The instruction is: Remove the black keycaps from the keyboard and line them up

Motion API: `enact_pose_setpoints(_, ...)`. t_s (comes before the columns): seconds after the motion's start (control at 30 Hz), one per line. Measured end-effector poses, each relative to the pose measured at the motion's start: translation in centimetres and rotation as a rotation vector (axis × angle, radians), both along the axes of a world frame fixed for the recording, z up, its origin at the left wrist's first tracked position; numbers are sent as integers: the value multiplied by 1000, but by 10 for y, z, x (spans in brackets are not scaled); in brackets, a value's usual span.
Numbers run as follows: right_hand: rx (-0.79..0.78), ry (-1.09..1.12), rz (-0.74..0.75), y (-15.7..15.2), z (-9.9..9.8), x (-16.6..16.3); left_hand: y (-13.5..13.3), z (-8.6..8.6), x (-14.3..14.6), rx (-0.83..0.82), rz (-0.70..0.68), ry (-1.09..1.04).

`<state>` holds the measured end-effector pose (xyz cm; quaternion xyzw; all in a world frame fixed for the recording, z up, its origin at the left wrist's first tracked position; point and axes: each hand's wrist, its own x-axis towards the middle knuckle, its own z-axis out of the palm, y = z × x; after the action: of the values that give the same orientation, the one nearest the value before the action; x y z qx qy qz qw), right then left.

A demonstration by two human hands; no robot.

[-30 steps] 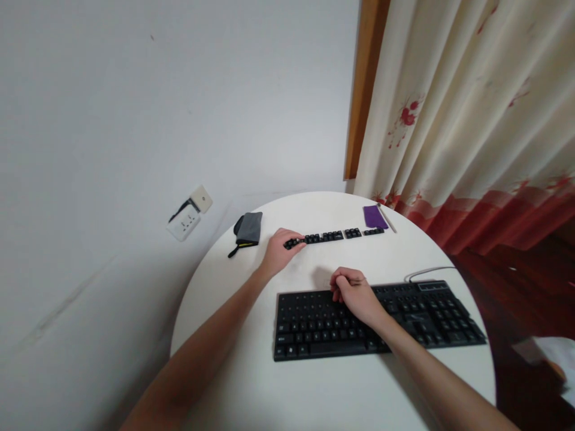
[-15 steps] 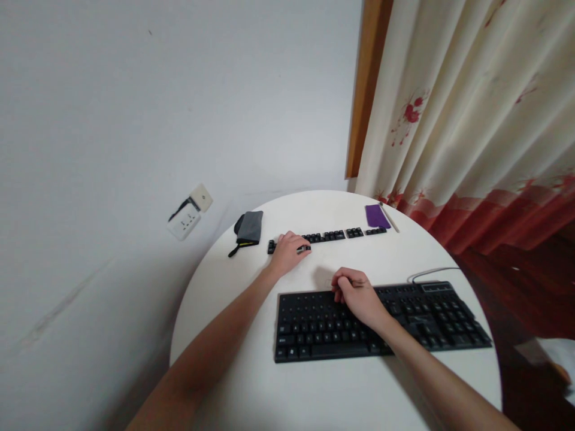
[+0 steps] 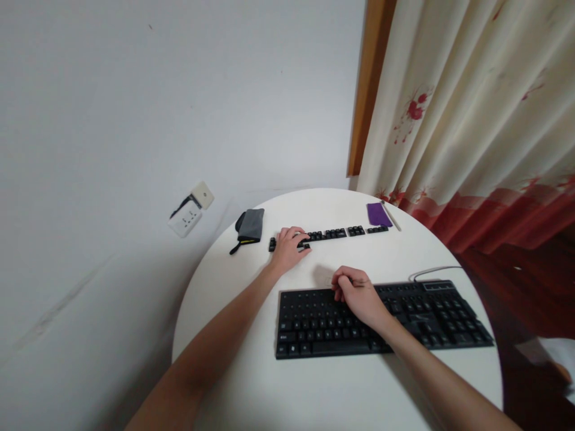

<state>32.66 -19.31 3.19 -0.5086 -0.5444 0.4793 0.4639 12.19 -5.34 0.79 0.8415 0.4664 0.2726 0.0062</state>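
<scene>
A row of loose black keycaps (image 3: 335,233) stretches across the far half of the round white table (image 3: 242,311). My left hand (image 3: 288,248) reaches over the left part of this row, its fingers and thumb apart, with keycaps under and beside them. Closer to me lies a black keyboard (image 3: 332,347); its upper left part shows small stems where caps are off. Over its top edge, my right hand (image 3: 354,293) is curled closed. A faint thin outline shows by those fingertips, too small to name.
A grey pouch (image 3: 251,225) with a black strap lies at the far left. On the far right are a purple cloth (image 3: 378,214) and a thin stick (image 3: 392,216). The keyboard's cable (image 3: 431,270) runs off the right edge. Wall (image 3: 135,120) and curtain (image 3: 449,120) stand behind.
My left hand's fingers have spread away from the thumb and reach farther over the keycap row. My right hand stays where it was. The view has shifted slightly.
</scene>
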Motion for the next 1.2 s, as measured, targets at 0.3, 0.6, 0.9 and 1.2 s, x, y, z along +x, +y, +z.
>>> enact_pose_setpoints(0.3,-10,1,3,0,-3,-1,0,0,0,25,68,17)
enact_pose_setpoints(0.6,-15,-20,14,-1,-2,-2,0,-1,0,10,99,19)
enact_pose_setpoints(0.9,-28,-11,24,-2,-1,-3,-3,2,-1,2,101,5)
enact_pose_setpoints(1.2,-31,-14,29,-2,0,-1,-5,6,-2,-24,98,-38)
